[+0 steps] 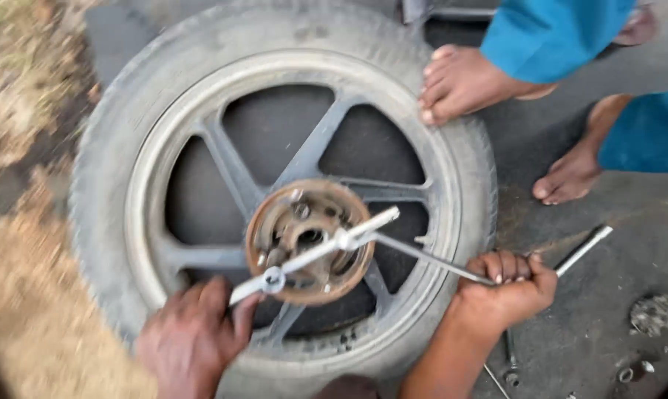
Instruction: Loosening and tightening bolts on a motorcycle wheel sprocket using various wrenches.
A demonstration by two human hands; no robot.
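Observation:
A motorcycle wheel (201, 155) with a worn tyre and grey spoked rim lies flat on the ground. Its rusty brake hub (275, 222) sits at the centre. A cross-shaped metal wrench (423, 257) is set on the hub. My left hand (190, 336) grips one short arm of the wrench at the lower left of the hub. My right hand (508, 284) is closed around the long arm, which reaches out over the tyre's right edge.
Another person's bare feet stand close by, one foot (459, 81) on the tyre's upper right, the other foot (574, 174) on the dark ground. Small metal parts (652, 314) lie at the lower right. Dry grass and dirt (24, 96) border the left.

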